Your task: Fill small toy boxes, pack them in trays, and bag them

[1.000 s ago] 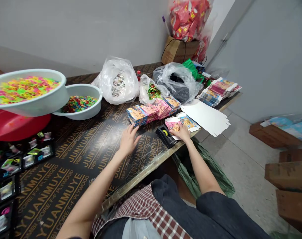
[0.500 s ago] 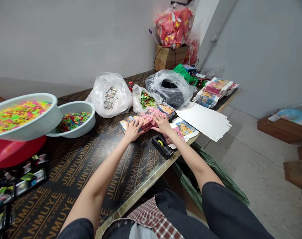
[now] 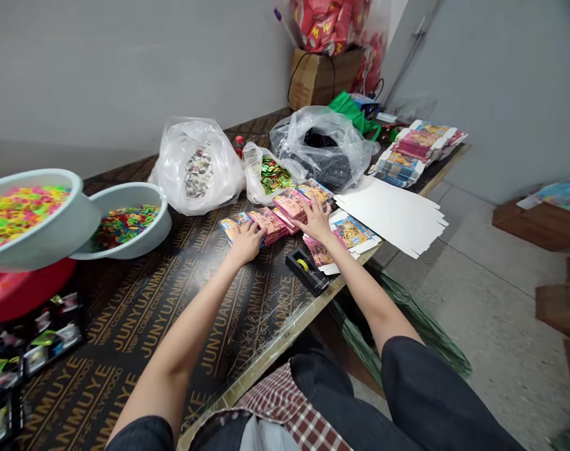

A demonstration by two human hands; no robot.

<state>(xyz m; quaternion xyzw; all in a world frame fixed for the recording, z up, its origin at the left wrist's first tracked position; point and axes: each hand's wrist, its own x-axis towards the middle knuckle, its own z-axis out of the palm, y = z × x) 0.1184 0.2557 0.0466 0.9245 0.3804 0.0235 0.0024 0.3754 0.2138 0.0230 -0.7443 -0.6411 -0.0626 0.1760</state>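
Note:
Stacks of small pink boxes (image 3: 269,224) and blue boxes (image 3: 314,188) form a row on the dark printed table (image 3: 181,313). My left hand (image 3: 245,243) rests with spread fingers on the left end of the row, over a blue box and against the pink stack. My right hand (image 3: 316,220) lies spread on the right part, its thumb and fingers touching pink boxes and the edge of a blue one. Neither hand is closed round anything. A black tape dispenser (image 3: 307,271) stands just below my right hand, beside flat printed cartons (image 3: 353,232).
White card sheets (image 3: 393,210) overhang the table's right edge. Behind the boxes stand clear bags (image 3: 198,166) with small packets. Basins of colourful pieces (image 3: 125,249) are at the left. More stacked cartons (image 3: 414,150) lie at the back right.
My hands have moved slightly apart, and more of the pink boxes shows between them. The right-hand pink stack now sits apart from the left one. The camera view has shifted.

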